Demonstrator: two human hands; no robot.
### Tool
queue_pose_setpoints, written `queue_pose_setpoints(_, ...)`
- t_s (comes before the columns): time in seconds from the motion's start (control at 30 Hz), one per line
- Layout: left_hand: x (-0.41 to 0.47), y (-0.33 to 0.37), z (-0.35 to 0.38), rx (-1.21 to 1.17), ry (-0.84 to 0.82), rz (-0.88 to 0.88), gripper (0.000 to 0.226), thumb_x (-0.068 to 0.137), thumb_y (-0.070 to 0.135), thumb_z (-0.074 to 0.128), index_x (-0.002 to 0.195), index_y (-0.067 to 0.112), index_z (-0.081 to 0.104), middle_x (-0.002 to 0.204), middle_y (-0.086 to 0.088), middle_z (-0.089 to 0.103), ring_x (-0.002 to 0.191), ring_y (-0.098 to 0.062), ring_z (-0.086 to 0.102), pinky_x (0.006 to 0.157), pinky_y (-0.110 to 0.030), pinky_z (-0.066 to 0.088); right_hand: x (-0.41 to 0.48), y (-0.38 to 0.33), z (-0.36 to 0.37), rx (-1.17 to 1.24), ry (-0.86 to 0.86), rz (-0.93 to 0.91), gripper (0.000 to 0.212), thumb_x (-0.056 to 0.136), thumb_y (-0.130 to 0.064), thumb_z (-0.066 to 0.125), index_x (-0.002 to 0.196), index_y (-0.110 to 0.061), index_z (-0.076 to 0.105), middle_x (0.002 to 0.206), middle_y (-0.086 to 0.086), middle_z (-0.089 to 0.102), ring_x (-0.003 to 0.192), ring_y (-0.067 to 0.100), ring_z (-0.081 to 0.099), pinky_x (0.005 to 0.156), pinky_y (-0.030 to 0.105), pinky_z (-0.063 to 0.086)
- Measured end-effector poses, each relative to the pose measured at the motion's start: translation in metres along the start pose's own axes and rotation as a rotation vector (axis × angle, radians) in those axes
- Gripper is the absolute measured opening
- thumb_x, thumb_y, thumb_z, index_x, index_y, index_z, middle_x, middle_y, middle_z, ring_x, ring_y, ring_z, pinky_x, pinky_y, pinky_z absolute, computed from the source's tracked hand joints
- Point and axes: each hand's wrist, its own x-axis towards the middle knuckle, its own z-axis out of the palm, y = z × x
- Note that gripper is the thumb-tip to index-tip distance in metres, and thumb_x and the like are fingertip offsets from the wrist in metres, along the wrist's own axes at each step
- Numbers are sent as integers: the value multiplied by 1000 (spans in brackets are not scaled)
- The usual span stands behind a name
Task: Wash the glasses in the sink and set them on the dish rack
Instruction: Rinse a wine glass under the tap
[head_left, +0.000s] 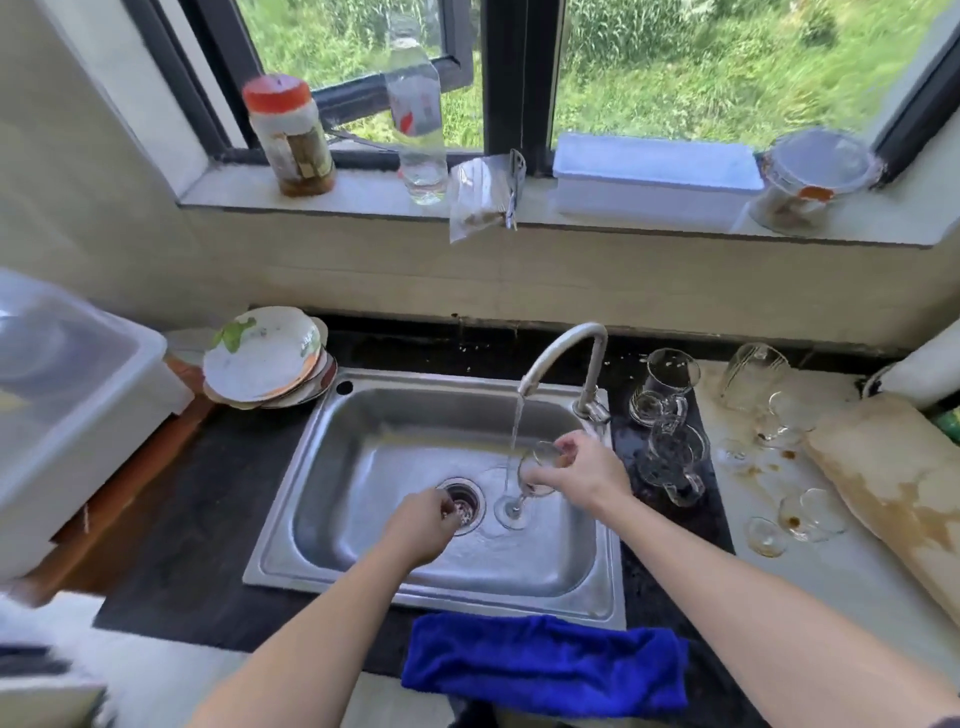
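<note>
My right hand (579, 467) grips the bowl of a clear stemmed glass (522, 496) inside the steel sink (363, 452), tilted with its foot low near the drain. Water runs from the tap (563, 358) onto the glass. My left hand (423, 525) hovers over the drain strainer (464, 503) with fingers curled; nothing is visible in it. More glasses and glass mugs (670, 415) stand on the dark counter right of the sink. Several dirty glasses (800, 514) lie on the pale counter further right. A white lidded plastic bin (67, 405), possibly the rack, sits at the left.
A stack of dirty plates (265, 358) sits at the sink's back left corner. A blue cloth (545, 660) hangs over the front counter edge. A stained board (893, 488) lies at the right. Jars, a bottle (418, 114) and containers line the window sill.
</note>
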Motion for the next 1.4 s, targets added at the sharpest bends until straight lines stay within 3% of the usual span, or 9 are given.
queue_pose_setpoints(0.23,41,-38,19,-128,-72,-64,44,89,25,58,131,14,53,129,-11,57,120,-26,52,97,-30,40,43,-14,59,64,-88,178,75,58,-53,84,120,-18,58,108,-3,62,91,14,57,71,28,43)
queue_pose_setpoints(0.47,96,-40,52,-253,-190,5,60,79,15,68,135,14,48,135,-9,50,124,-25,49,96,-25,36,85,-12,73,69,-78,275,75,56,-59,82,118,-25,59,103,-7,55,93,15,54,76,30,43)
queue_pose_setpoints(0.57,107,-39,65,-443,-212,-82,47,79,5,68,125,10,57,127,-10,57,116,-28,55,89,-26,41,94,-7,76,173,-83,350,87,38,-62,79,114,-25,61,96,-2,65,79,17,62,63,28,44)
queue_pose_setpoints(0.67,106,-42,71,-815,-234,-262,37,80,-11,60,112,8,61,114,-11,57,86,-26,60,73,-33,49,99,-3,77,243,-143,409,76,45,-52,85,112,-23,61,90,2,69,68,15,64,50,25,43)
queue_pose_setpoints(0.8,99,-47,62,-1117,-252,-431,35,77,-23,56,100,3,59,102,-11,54,76,-24,56,56,-26,56,104,-2,80,245,-274,398,60,61,-46,87,108,-18,61,80,3,65,63,14,58,52,26,38)
queue_pose_setpoints(0.9,94,-50,54,-1151,-292,-467,36,75,-26,56,97,3,58,102,-12,54,71,-23,57,56,-26,56,104,-3,78,260,-385,283,61,69,-39,85,121,-21,58,105,10,64,84,15,60,60,28,45)
queue_pose_setpoints(1.1,89,-55,50,-1316,-386,-520,35,88,-15,47,110,11,54,112,-17,59,69,-29,60,62,-34,52,107,-9,68,279,-582,80,66,74,-3,80,132,-21,55,126,8,56,89,13,59,61,22,49)
queue_pose_setpoints(1.23,87,-46,53,-1481,-291,-560,27,91,-5,52,108,16,54,102,-12,61,64,-25,58,57,-29,49,110,-8,65,330,-517,103,53,76,-10,81,124,-10,60,102,12,62,80,16,58,58,26,48)
queue_pose_setpoints(1.4,92,-34,49,-1487,-335,-615,11,94,8,46,90,17,51,71,-11,58,51,-17,44,50,-24,37,113,-4,52,277,-529,47,50,75,-15,82,120,-13,60,122,-5,57,100,15,58,66,31,51)
